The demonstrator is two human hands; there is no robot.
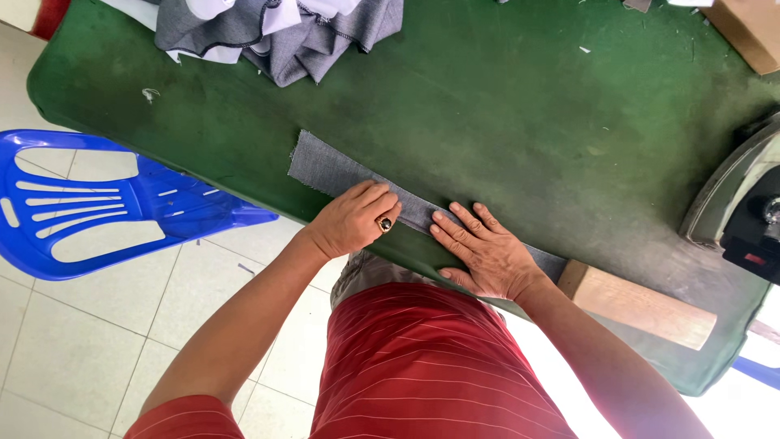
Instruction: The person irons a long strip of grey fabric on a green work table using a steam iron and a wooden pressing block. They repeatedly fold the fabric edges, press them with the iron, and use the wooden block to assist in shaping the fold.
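I count two hands, the left hand (351,219) and the right hand (485,252), on one grey fabric strip (329,171), with one ring (385,223). Far left lies one heap of grey cloth (280,32). I also see one wooden block (638,305), one blue plastic chair (114,203), one iron (743,215) and one cardboard box (751,28).

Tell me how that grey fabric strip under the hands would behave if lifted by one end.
The grey fabric strip would probably droop: it looks thin and lies flat on the green table cover. It is likely light, with frayed edges that may shed threads. Both the left hand and right hand press it flat.
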